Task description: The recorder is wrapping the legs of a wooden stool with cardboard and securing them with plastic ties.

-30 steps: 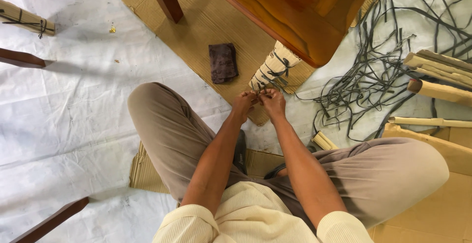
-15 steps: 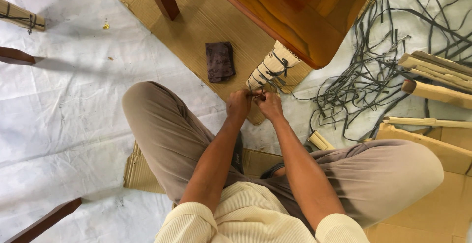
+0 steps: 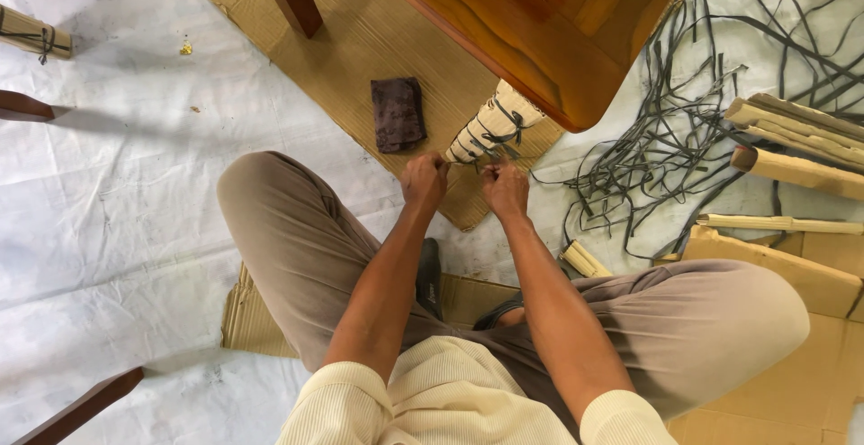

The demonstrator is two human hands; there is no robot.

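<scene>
The person is sitting cross-legged on the white floor sheet (image 3: 117, 220), and both forearms are reaching up the middle of the frame toward the wrapped leg (image 3: 490, 130) of the wooden furniture piece (image 3: 558, 31). The left hand (image 3: 424, 179) and the right hand (image 3: 506, 188) are now drawing apart: half a second ago they were pressed together at the foot of the wrapped leg, and now a clear gap is showing between them. Each hand is clenched into a fist, apparently pinching one end of a thin dark strap (image 3: 468, 162) that is running between them across the lowest part of the cardboard wrap; the strap ends themselves are too small to make out inside the fingers. Judging from this, the person is pulling a knot tight around the bottom of the wrap, where two other dark ties are already sitting higher up. Just left of the wrapped leg, a dark folded cloth (image 3: 397, 114) is lying on the flat cardboard sheet (image 3: 360, 40). Farther off, at the right of the frame, a loose tangle of dark straps (image 3: 666, 148) is spreading over the floor beside rolled cardboard pieces (image 3: 792, 139), and another tied bundle (image 3: 31, 33) is lying at the upper left.
</scene>
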